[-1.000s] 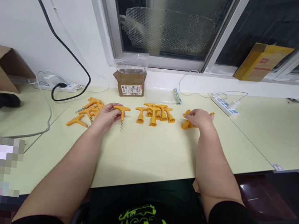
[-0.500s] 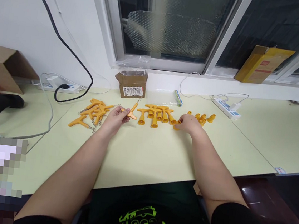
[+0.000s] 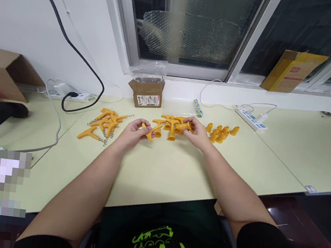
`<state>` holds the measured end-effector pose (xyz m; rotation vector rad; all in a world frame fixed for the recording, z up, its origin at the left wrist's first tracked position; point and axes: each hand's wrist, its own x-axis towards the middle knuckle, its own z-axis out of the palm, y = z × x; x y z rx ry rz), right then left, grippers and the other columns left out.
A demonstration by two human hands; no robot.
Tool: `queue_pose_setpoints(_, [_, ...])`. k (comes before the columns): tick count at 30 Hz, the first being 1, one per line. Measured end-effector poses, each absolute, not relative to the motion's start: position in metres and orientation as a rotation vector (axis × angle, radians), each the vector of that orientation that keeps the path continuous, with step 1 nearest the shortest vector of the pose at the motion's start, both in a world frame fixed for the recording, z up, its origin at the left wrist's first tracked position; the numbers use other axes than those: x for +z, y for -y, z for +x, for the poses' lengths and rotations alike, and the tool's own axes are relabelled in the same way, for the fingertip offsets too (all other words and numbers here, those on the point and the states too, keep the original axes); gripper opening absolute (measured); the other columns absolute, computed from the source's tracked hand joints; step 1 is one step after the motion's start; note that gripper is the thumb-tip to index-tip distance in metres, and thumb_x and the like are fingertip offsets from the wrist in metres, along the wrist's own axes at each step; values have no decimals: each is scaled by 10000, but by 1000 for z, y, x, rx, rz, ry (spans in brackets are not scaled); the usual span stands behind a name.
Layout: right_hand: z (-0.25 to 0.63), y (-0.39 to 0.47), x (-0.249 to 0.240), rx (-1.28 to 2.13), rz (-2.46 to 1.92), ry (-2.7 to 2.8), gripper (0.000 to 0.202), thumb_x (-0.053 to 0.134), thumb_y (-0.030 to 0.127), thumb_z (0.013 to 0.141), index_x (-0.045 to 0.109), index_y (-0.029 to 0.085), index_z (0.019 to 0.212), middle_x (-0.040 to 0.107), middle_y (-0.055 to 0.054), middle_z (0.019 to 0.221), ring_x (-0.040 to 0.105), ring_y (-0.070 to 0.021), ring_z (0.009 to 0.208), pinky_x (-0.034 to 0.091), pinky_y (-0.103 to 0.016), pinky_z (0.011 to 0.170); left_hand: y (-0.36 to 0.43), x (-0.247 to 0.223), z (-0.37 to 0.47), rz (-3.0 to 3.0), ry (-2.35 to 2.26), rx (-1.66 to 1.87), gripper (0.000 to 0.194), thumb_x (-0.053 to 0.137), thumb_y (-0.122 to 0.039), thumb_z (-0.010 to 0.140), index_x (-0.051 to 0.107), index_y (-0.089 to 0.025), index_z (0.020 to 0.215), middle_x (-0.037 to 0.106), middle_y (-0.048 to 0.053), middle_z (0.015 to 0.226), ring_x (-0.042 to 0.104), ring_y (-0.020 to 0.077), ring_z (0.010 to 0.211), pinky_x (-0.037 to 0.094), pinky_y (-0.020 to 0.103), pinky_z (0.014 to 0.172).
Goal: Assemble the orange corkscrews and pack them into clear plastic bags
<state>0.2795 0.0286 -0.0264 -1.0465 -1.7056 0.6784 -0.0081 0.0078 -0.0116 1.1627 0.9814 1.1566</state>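
My left hand (image 3: 136,133) is closed on a yellow T-shaped corkscrew handle (image 3: 147,132), its shaft pointing right. Facing it, my right hand (image 3: 196,132) pinches a yellow flared sleeve (image 3: 185,126), which lies sideways between thumb and fingers. Behind and between the hands stand several assembled yellow corkscrews (image 3: 172,130), handles up and sleeves down, partly hidden. A pile of yellow handles with metal spirals (image 3: 105,123) lies left of my left hand. Several loose yellow sleeves (image 3: 220,136) stand right of my right hand.
An open cardboard box (image 3: 147,94) and a clear plastic bag (image 3: 177,107) lie near the wall. Power strips (image 3: 251,120) with cables are on both sides. A black stand (image 3: 2,110) and a larger carton (image 3: 2,69) are at the left.
My right hand has lifted a sleeve off the table and moved left with it. My left hand has moved slightly right, and its handle has turned so the shaft points right.
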Motion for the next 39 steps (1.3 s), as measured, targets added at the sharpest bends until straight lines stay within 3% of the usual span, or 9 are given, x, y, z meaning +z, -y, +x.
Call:
queue_pose_setpoints(4, [272,-29,-30,925,-897,1574,297,670,288,778,570,240,1054,645,-13,1002,635,-191,904,528,-334,819,-6,-10,-8,1177,-968,1141,461,919,-383,682,585,-177,924,663,-12,791,775,223,820,629,354,781])
queue_pose_setpoints(10, [271,-29,-24,986,-915,1434,329,688,335,769,579,249,1068,654,-35,1079,649,-206,998,557,-358,894,-6,-9,-10,1177,-940,1104,475,938,-377,669,601,-183,941,657,-21,801,771,208,777,631,346,776])
queue_pose_setpoints(21, [259,-25,-29,1199,-866,1419,328,708,317,708,619,226,1011,651,-15,1023,607,-159,843,544,-331,803,-4,-11,-8,1198,-875,989,435,912,-400,726,617,-193,968,673,-8,826,767,202,728,609,329,746])
queue_pose_setpoints(27, [270,-37,-37,1237,-843,1305,313,668,294,738,602,247,1041,647,16,955,602,-146,817,518,-294,759,-5,-11,-8,1165,-873,1023,451,918,-400,713,614,-193,974,651,-25,815,754,179,717,586,298,729])
queue_pose_setpoints(32, [263,-32,-37,1261,-846,1407,346,711,330,722,594,250,1037,654,-6,1017,625,-169,882,545,-314,788,-3,-12,-5,1177,-871,1000,437,900,-395,730,603,-193,979,651,-19,833,741,168,704,575,289,704])
queue_pose_setpoints(39, [248,-20,-40,1270,-759,1606,385,817,359,718,583,246,1003,678,-55,1093,668,-228,1034,536,-403,953,-5,-23,6,1078,-947,1108,568,883,-334,760,525,-225,1188,695,-29,829,683,108,683,552,257,728])
